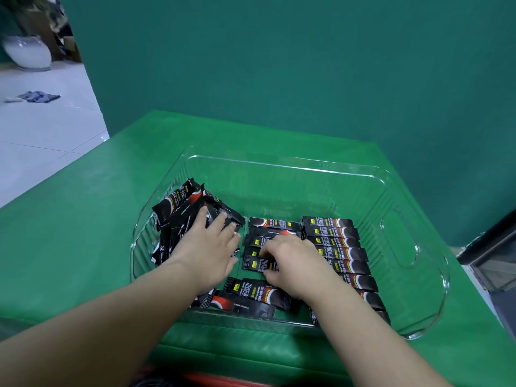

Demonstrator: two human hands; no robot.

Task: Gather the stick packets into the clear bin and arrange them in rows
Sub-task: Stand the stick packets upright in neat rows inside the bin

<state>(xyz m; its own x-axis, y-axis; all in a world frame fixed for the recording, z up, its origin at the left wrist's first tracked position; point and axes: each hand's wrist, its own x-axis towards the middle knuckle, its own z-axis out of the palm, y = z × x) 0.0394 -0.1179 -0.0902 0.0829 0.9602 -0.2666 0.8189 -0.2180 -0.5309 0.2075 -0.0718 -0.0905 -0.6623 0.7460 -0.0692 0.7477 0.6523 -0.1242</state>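
Observation:
A clear plastic bin sits on the green table. Inside it, black stick packets lie in a neat row on the right and a shorter row in the middle. A loose heap of packets leans against the bin's left wall. My left hand rests flat on that heap with straight fingers. My right hand is over the middle row, its curled fingers pinching a packet there. Two more packets lie askew near the bin's front wall.
The green table extends left of the bin, with its edge dropping to a white tiled floor. A green wall stands behind. A dark cabinet edge is at the right.

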